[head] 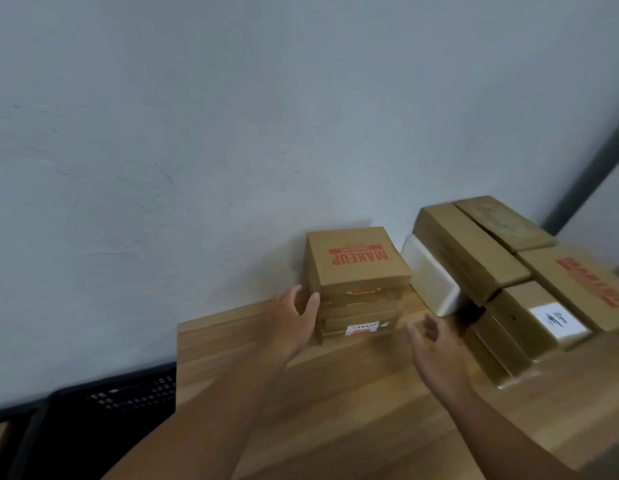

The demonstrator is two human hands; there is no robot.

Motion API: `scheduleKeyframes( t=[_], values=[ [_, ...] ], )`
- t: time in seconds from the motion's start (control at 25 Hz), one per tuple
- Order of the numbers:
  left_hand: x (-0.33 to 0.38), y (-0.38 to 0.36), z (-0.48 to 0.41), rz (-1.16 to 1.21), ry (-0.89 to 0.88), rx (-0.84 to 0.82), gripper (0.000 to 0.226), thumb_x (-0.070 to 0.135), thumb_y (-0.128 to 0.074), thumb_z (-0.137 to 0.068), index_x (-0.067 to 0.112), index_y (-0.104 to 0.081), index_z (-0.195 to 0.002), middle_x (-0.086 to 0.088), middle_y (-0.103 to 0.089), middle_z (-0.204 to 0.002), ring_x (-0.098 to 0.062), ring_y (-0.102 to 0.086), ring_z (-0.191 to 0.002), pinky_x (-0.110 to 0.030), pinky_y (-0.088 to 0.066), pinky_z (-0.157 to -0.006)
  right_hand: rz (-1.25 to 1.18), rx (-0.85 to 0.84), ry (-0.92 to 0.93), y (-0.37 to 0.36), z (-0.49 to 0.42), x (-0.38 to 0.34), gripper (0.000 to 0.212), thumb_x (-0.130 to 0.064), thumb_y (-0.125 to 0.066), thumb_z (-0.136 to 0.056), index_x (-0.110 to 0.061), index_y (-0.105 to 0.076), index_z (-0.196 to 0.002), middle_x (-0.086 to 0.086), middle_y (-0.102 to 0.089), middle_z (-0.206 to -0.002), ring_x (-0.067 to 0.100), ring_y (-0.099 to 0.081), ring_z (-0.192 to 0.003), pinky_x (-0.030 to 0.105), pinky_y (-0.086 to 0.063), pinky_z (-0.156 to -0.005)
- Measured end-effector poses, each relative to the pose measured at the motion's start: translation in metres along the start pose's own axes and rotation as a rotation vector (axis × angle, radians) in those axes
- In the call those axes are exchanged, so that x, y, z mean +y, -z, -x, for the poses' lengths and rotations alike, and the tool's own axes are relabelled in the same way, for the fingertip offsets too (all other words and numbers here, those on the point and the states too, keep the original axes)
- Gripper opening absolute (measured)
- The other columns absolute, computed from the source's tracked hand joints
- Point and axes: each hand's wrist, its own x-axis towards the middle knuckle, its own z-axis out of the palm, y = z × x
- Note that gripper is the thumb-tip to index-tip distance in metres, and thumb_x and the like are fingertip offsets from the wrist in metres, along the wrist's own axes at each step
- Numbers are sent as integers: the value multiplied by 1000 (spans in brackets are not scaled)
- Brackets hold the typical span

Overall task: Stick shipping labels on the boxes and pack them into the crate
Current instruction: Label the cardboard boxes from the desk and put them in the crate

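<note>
A stack of brown cardboard boxes (356, 289) stands on the wooden table (336, 393) against the wall; the top box carries red MAKEUP print. My left hand (294, 320) lies against the stack's left side, thumb on its front corner, fingers fairly straight. My right hand (436, 344) hovers open just right of the stack, not touching it. A black plastic crate (110, 400) sits low at the left, below the table's edge. One box on the right (540, 320) bears a white label (557, 320).
More brown boxes (474, 247) are piled at the right, one with red print (585, 285). A white foam block (429, 278) leans between the stack and that pile. A pale wall rises behind the table.
</note>
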Motion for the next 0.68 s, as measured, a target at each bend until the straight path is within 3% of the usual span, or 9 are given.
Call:
scheduleKeyframes(
  t=[0.2, 0.36, 0.48, 0.56, 0.68],
  values=[
    [21, -22, -47, 42, 131, 71, 63, 70, -42, -94, 37, -44, -148, 6, -48, -150, -17, -51, -132, -38, -47, -103, -212, 6, 6, 0, -112, -35, 62, -56, -58, -93, -26, -45, -145, -3, -57, -138, 9, -49, -110, 34, -43, -88],
    [31, -43, -72, 126, 158, 82, 61, 67, -44, -96, 34, -45, -147, 8, -50, -148, -15, -52, -130, -29, -42, -92, -208, -140, 0, -12, -160, -37, 64, -57, -55, -95, -21, -45, -147, 1, -59, -136, 19, -56, -120, 43, -51, -98],
    [33, -53, -74, 194, 154, 62, 51, 57, -47, -99, 34, -49, -145, 11, -56, -141, -10, -57, -120, -28, -50, -95, -181, -260, -22, -21, -167, -28, 56, -61, -53, -94, -24, -54, -136, -4, -64, -117, 14, -61, -103, 34, -53, -80],
    [35, -57, -71, 232, 167, 48, 37, 49, -48, -102, 40, -53, -137, 22, -63, -129, 0, -61, -111, -26, -56, -89, -156, -275, -21, -27, -163, -26, 43, -60, -51, -95, -27, -59, -121, -9, -65, -98, 7, -60, -88, 25, -45, -65],
    [48, -48, -60, 271, 138, 83, 24, 42, -47, -104, 55, -51, -124, 47, -61, -96, 20, -59, -91, -4, -47, -63, -189, -217, 26, -28, -151, -37, 33, -60, -50, -96, -33, -58, -113, -17, -61, -92, 0, -57, -84, 21, -40, -59]
  ],
)
